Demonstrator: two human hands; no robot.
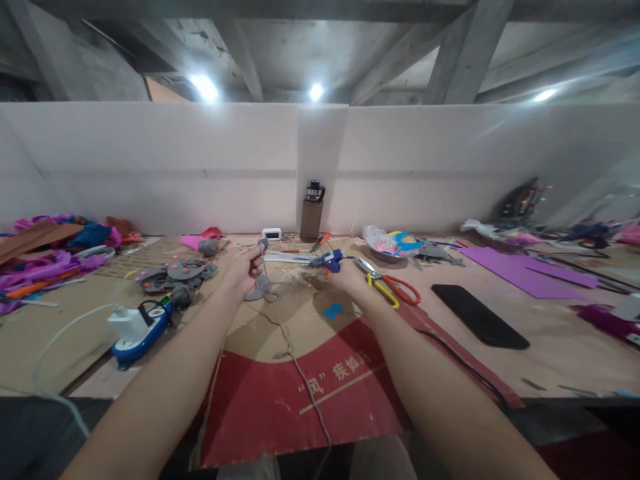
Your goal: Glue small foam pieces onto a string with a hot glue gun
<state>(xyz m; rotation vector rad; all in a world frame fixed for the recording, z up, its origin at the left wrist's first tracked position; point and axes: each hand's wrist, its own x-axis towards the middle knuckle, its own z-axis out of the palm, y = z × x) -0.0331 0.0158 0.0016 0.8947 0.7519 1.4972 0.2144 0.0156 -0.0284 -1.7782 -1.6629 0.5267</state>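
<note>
My left hand (249, 270) is closed in a pinch on a small grey felt piece (263, 245). Grey yarn (283, 325) trails below it across the cardboard and down over the front edge. A darker grey scrap (259, 291) lies just under that hand. My right hand (341, 277) is wrapped round a blue hot glue gun (330, 261), whose nozzle points left towards the felt piece; some of its fingers are hidden. Small blue pieces (333, 311) lie on the cardboard (310, 400) below the gun. Scissors (385, 280) with red and yellow handles rest beside my right wrist.
A bottle (311, 217) and a small white digital display (272, 234) stand at the back. Grey felt pieces (175, 277) and a power strip (143, 333) lie left. On the right are a black phone (480, 316), purple sheets (520, 272) and a plastic-wrapped bowl (393, 243).
</note>
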